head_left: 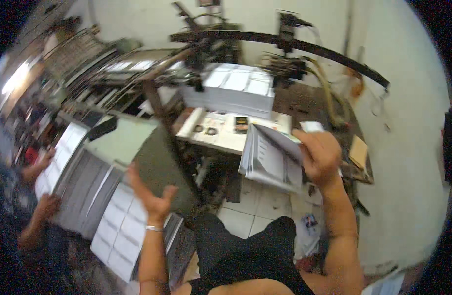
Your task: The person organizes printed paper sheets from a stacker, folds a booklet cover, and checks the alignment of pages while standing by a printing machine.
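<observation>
My right hand (322,156) is closed on the upper right edge of a booklet (271,160) with grey-and-white printed pages. The booklet hangs tilted, its pages fanned a little apart, in front of the white worktable. On the left, my left hand (154,199) is raised with thumb and fingers apart and holds nothing. A bracelet circles that wrist. Just beyond and below it lies a stack of printed sheets (118,221), with a grey flat panel (162,160) behind the fingers.
A tall pile of printed sheets (231,98) stands on the white worktable (213,145), under a dark metal bar (329,53). Black rings and a small dark box (241,125) lie there. At far left, a co-worker's hands (48,206) touch paper stacks. A machine (108,69) stands behind.
</observation>
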The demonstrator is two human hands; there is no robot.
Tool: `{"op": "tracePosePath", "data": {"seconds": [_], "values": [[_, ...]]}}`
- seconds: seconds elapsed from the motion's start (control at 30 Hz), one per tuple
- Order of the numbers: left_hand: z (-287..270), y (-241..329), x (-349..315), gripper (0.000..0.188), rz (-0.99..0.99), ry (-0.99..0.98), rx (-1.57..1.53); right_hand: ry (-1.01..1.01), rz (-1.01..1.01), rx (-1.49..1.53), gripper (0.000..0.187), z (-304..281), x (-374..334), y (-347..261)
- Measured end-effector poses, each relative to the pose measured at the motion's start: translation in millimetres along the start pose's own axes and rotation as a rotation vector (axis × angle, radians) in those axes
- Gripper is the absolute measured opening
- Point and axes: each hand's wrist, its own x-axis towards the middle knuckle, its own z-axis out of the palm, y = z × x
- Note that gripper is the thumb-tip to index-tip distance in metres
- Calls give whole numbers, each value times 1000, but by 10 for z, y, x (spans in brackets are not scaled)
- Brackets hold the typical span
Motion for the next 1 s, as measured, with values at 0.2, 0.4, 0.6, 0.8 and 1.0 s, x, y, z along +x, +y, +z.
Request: {"op": "tracePosePath", "data": {"seconds": [0.2,0.4,0.6,0.8,1.0], "values": [[389,564,-1211,139,-663,-470,-1138,-146,-10,378,31,559,84,-905],[550,471,-2211,90,-936,-417,-1433,-295,1,662,29,1103,-17,-1605],[137,486,-1852,49,-1195,64,-1439,-732,-97,1209,59,1025,-9,-2220],[-261,355,-1507,44,-1265,286,-1535,-514,-84,1124,89,1021,273,-2301],[-184,296,-1518,43,-1206,364,-1540,-294,-188,1253,89,1334,-29,-2484]]}}
